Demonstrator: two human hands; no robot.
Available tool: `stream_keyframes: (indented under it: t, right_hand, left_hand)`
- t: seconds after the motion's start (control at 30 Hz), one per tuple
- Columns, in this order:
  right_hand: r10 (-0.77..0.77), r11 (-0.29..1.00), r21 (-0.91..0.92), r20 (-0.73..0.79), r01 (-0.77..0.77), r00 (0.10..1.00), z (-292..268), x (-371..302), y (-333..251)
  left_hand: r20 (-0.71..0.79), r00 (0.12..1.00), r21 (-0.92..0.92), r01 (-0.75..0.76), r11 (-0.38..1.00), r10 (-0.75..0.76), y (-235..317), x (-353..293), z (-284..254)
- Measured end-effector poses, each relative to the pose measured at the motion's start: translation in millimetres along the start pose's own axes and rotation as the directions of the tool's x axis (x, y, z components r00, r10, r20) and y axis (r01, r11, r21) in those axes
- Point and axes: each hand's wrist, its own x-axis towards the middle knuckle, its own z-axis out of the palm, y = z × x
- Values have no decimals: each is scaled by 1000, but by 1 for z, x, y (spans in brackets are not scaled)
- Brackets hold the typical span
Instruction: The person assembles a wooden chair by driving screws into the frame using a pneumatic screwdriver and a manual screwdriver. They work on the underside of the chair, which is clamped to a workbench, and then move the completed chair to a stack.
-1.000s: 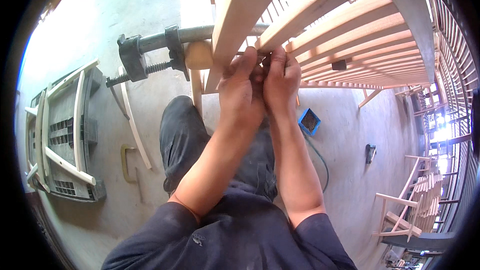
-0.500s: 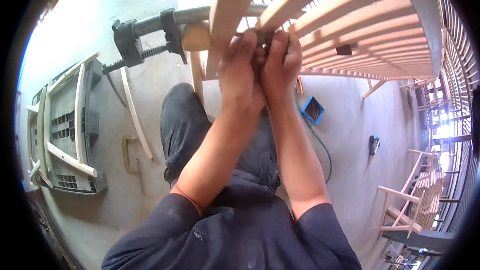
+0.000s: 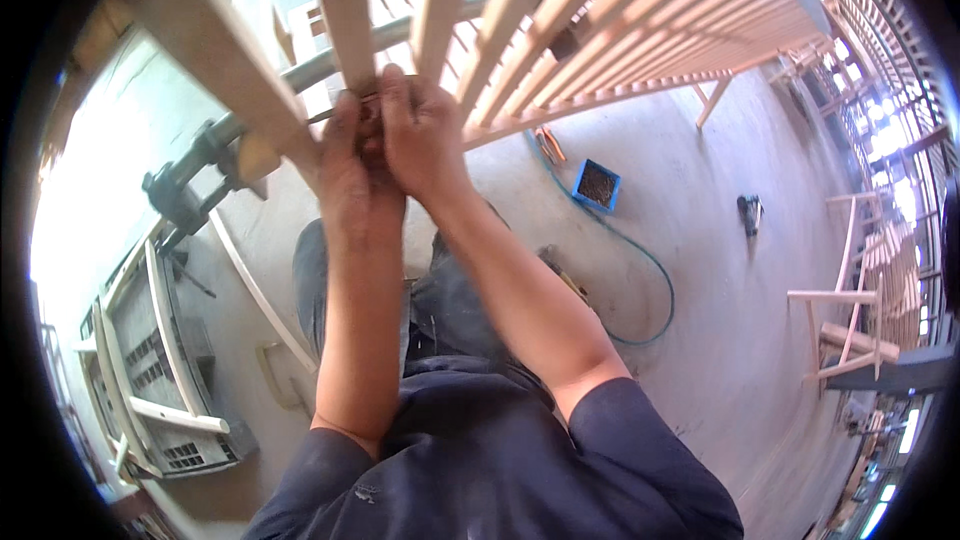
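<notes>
In front of me stands a pale wooden frame with a row of slats. My left hand and my right hand press close together at the lower end of one slat. Both have curled fingers, closed around something dark between them. The fingers mostly cover it, so I cannot make out what it is. A grey metal bar clamp is set across the frame at the left, its bar passing behind the slats. Beside its jaw is a rounded wooden piece.
On the floor right of my hands lie orange-handled pliers, a blue box of small dark pieces, a green hose and a dark tool. At left are a dark pallet bearing wooden frames, a C-clamp and a wooden strip.
My view has swung, so the frame, clamp and both hands appear farther left. My hands remain together at the slats, and more slats and the pliers now show.
</notes>
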Motion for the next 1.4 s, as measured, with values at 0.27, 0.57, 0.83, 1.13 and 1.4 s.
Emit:
stream_keyframes:
  t: [0.27,0.57,0.83,1.13,1.4]
  right_hand:
    - [-91,967,-210,248,146,964,-69,-18,41]
    - [-227,468,-882,-57,58,972,-343,13,407]
    - [287,114,-946,-259,-302,922,-382,96,438]
    - [489,-61,-987,-159,-148,857,-398,131,447]
    - [428,179,-949,-161,-258,889,-432,139,507]
  left_hand:
    - [-24,994,-229,98,968,-107,16,-2,4]
    - [-120,992,-190,-1,982,-23,15,-3,8]
    - [-144,990,-205,-27,978,-3,13,-8,17]
    - [-158,986,-112,-76,991,58,-4,-8,20]
    - [-202,976,-113,-106,988,82,-4,-7,20]
